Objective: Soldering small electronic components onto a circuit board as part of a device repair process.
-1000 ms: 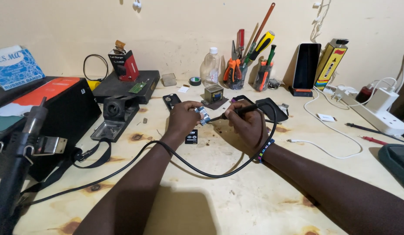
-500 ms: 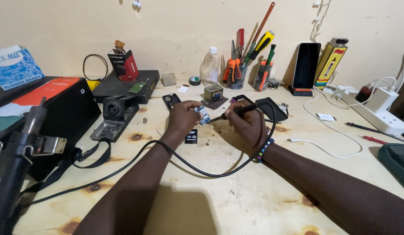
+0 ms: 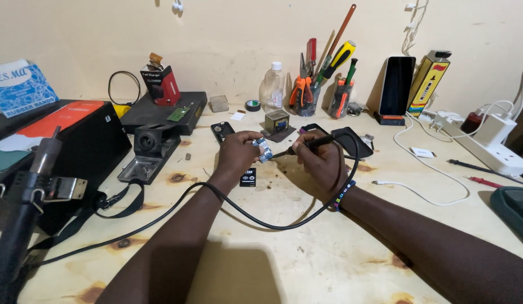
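Seen from above, two bare hands meet over the middle of a pale wooden worktop. The left hand pinches a small silvery electronic part between thumb and fingers, holding it just above the worktop. The right hand is curled around a black soldering iron, its tip touching the part. The iron's black cable loops across the left forearm. A small black chip lies just below the hands.

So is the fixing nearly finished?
Not yet, it seems. Tools are laid out and the soldering iron is in the right hand, tip at the small metal part held by the left hand. The joint is mid-work; the stand sits empty.
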